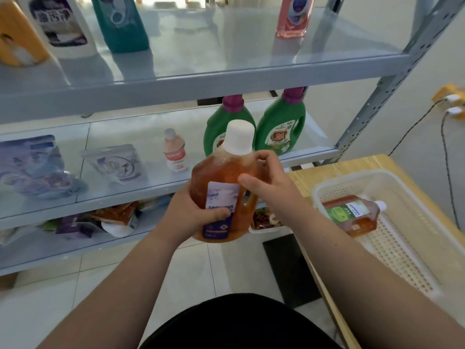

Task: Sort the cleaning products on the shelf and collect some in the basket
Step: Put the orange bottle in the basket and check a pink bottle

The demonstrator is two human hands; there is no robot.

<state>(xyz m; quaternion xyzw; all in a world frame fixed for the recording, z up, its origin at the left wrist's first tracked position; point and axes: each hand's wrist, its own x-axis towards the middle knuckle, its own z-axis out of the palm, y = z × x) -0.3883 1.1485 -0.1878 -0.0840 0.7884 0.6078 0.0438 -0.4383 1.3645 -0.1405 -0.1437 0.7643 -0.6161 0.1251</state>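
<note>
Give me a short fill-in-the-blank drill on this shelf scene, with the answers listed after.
1. The amber bottle held in both hands has a ____ cap.
2. The basket already holds ____ bottle.
3. The two green jugs have ____ caps.
4. The basket rests on a ____ table.

Missing words: white; one; purple; wooden

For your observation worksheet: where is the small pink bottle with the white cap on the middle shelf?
In the head view, the small pink bottle stands upright on the middle shelf, left of two green detergent jugs and right of a white pouch.
</note>
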